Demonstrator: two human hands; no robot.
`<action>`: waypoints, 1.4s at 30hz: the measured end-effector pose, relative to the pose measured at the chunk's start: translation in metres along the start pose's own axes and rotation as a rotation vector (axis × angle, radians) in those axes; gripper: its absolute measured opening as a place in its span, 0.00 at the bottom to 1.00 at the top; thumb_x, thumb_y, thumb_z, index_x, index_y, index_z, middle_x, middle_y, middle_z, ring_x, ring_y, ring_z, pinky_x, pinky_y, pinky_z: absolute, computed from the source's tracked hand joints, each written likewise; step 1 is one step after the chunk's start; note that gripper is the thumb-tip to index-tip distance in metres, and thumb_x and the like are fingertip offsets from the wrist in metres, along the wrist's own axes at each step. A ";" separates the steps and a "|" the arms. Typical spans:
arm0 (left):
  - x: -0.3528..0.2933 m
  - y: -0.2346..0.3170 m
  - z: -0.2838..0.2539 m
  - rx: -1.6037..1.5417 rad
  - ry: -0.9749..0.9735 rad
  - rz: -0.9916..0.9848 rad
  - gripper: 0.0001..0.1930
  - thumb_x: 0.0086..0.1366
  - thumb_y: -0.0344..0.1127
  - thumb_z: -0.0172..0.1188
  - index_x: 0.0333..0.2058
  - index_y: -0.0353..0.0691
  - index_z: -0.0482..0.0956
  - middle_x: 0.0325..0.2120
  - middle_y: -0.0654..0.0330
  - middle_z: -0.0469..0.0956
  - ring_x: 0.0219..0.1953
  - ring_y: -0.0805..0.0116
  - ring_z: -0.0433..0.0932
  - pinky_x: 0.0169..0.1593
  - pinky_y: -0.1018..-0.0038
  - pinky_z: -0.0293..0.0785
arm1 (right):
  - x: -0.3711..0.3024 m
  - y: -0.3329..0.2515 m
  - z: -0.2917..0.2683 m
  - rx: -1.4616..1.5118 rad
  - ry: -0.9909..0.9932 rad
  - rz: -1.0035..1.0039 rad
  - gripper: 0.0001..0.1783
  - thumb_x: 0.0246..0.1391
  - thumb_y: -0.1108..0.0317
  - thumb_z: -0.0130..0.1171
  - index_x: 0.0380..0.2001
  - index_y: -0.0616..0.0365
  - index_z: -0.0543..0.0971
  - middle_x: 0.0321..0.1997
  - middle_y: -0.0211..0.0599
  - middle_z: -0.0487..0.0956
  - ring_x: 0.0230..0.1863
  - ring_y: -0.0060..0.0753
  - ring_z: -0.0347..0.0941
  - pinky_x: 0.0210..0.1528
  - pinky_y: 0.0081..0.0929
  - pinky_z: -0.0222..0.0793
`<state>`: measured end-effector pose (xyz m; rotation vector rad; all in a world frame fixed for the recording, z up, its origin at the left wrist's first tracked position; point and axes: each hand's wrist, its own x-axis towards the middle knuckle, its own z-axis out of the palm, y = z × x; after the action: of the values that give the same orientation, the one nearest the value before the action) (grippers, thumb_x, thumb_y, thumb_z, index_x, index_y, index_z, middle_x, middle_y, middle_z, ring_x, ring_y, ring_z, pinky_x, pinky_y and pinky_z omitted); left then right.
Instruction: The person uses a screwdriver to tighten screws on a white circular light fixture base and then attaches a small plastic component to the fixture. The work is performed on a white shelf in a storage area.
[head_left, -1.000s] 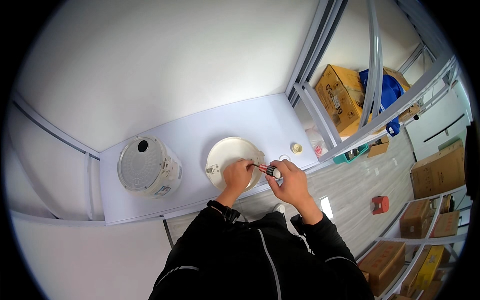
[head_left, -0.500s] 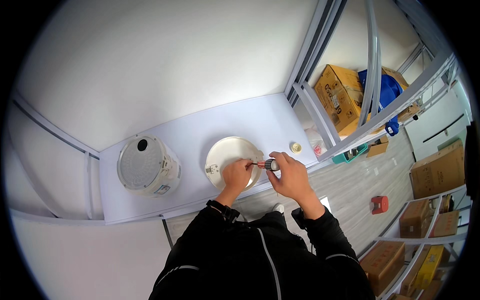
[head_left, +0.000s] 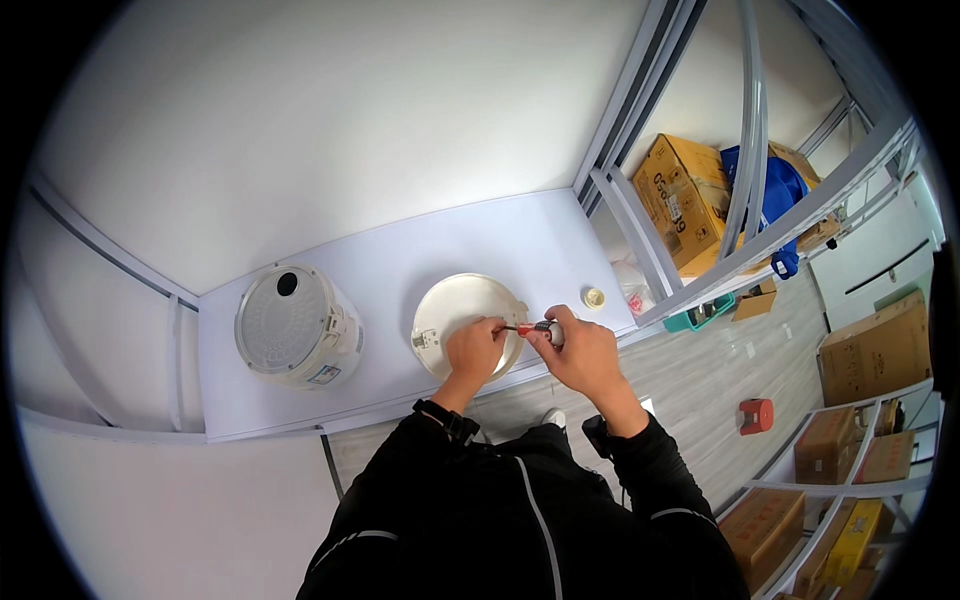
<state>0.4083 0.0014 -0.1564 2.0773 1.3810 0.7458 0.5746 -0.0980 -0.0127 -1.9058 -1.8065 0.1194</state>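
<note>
A round white shell (head_left: 433, 306), shallow like a lid or basin, sits on the white tabletop in front of me. Over its right half, my left hand (head_left: 474, 350) pinches its fingers together at the tip of a screwdriver's thin dark shaft. What those fingertips hold is too small to make out. My right hand (head_left: 583, 354) grips the screwdriver (head_left: 540, 330) by its red and black handle, which lies sideways with the shaft pointing left. A latch-like fitting (head_left: 425, 339) shows on the shell's left rim.
Left on the table stands a white bucket-like appliance (head_left: 288, 325) with a translucent top and a dark round hole. A small yellowish round container (head_left: 593, 298) is near the right edge. Metal frame posts (head_left: 636, 240) rise at the right; cartons (head_left: 684, 200) and a red stool (head_left: 756, 415) lie beyond.
My right hand's thumb and fingers have shifted around the screwdriver handle, which shows a turned side with more red. My left hand stays in nearly the same place.
</note>
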 end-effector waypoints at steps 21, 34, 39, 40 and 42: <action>0.000 -0.005 0.000 0.106 -0.047 0.032 0.19 0.64 0.40 0.72 0.54 0.53 0.89 0.39 0.63 0.85 0.40 0.57 0.87 0.43 0.58 0.83 | -0.008 -0.016 0.003 -0.153 -0.021 0.127 0.28 0.61 0.58 0.73 0.57 0.62 0.76 0.34 0.48 0.85 0.31 0.52 0.84 0.31 0.45 0.78; -0.005 -0.010 0.000 0.122 -0.036 0.066 0.18 0.66 0.40 0.70 0.54 0.53 0.88 0.41 0.62 0.85 0.40 0.54 0.87 0.42 0.57 0.83 | -0.003 -0.025 -0.006 -0.194 -0.235 0.280 0.28 0.64 0.57 0.69 0.58 0.63 0.74 0.44 0.52 0.78 0.42 0.58 0.83 0.36 0.48 0.79; -0.006 -0.006 -0.003 0.084 -0.029 0.064 0.18 0.65 0.39 0.71 0.54 0.52 0.89 0.39 0.62 0.85 0.38 0.55 0.87 0.41 0.58 0.83 | -0.005 -0.012 0.007 -0.085 0.198 -0.200 0.28 0.68 0.51 0.67 0.58 0.62 0.76 0.34 0.45 0.81 0.29 0.51 0.83 0.28 0.44 0.76; -0.006 -0.004 -0.004 0.078 -0.030 0.067 0.18 0.65 0.39 0.71 0.54 0.52 0.89 0.39 0.63 0.85 0.38 0.55 0.87 0.41 0.58 0.83 | -0.005 -0.010 0.008 -0.061 0.203 -0.233 0.28 0.68 0.50 0.66 0.58 0.62 0.76 0.33 0.45 0.82 0.28 0.50 0.83 0.27 0.44 0.76; -0.006 -0.006 -0.004 0.074 -0.028 0.069 0.18 0.65 0.39 0.71 0.54 0.52 0.89 0.39 0.63 0.85 0.37 0.55 0.87 0.41 0.58 0.83 | -0.005 -0.017 0.009 -0.106 0.092 -0.051 0.29 0.68 0.48 0.66 0.57 0.62 0.76 0.36 0.48 0.81 0.32 0.53 0.83 0.30 0.46 0.77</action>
<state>0.3992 -0.0019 -0.1588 2.1934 1.3465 0.7006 0.5549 -0.1001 -0.0145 -1.9031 -1.8303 -0.0819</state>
